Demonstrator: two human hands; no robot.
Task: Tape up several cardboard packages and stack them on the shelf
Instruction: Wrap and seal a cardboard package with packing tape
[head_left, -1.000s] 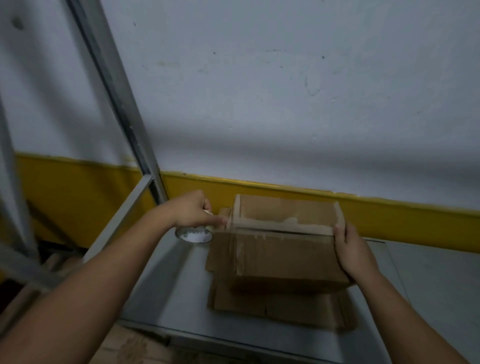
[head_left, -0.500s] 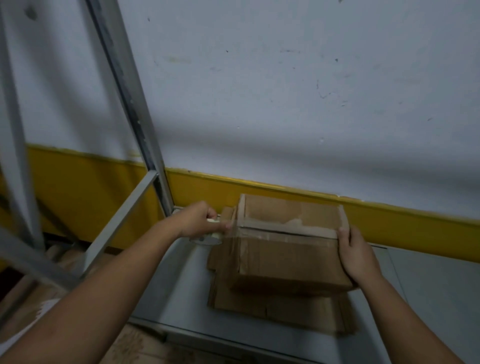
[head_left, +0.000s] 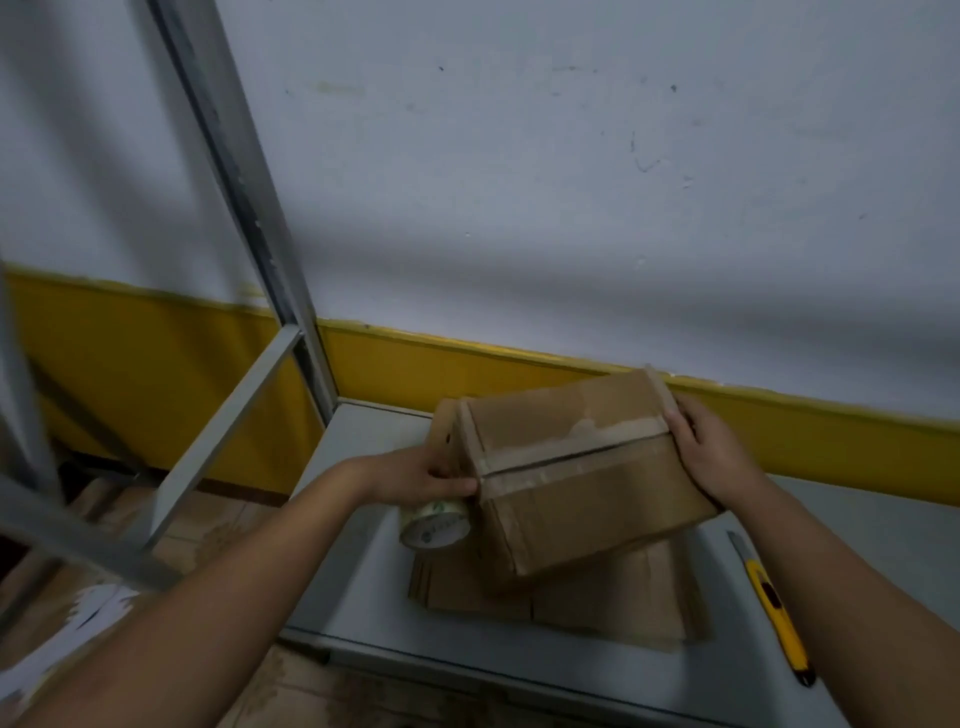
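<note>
A brown cardboard box (head_left: 582, 483) with a taped top seam sits tilted on flattened cardboard sheets (head_left: 571, 597) on the grey table (head_left: 363, 587). My left hand (head_left: 426, 475) is at the box's left end and holds a roll of clear tape (head_left: 434, 525), with the thumb pressing against the box's corner. My right hand (head_left: 711, 452) grips the box's right end, fingers over the top edge.
A yellow utility knife (head_left: 774, 608) lies on the table to the right. A grey metal shelf frame (head_left: 244, 218) rises at the left, with a slanted bar (head_left: 223, 447) near my left arm. A white and yellow wall stands behind the table.
The box has turned and tilted, its left end now nearer me. My left hand with the tape roll has come forward and down along the box's left end. The camera shifted left.
</note>
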